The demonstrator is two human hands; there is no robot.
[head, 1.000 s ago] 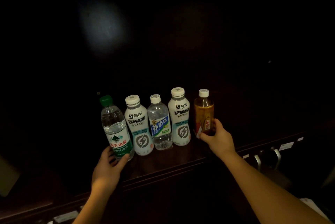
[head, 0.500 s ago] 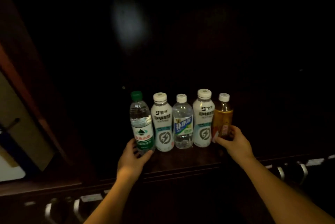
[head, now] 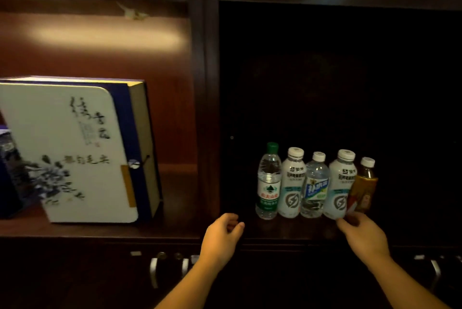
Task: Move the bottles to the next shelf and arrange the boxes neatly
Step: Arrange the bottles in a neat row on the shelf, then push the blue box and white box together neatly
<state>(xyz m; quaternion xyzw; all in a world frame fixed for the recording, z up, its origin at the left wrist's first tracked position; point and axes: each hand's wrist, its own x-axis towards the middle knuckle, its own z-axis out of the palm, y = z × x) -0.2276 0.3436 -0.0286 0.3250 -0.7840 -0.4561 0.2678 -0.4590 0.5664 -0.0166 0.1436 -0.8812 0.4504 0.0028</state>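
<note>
A dark wooden cabinet [head: 203, 83] fills the view, split by an upright divider into two compartments. The left compartment [head: 100, 46] has a reddish-brown back panel lit from above by a warm glow. The right compartment [head: 337, 71] is nearly black. Below, metal handles [head: 153, 271] appear to belong to drawers or doors.

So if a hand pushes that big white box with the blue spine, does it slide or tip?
The big white rectangular box with the blue spine already leans to the left, so a push up high would probably tip it further. It looks rigid, so it should move as one piece. It may slide on the glossy dark wooden shelf if pushed low.
</note>
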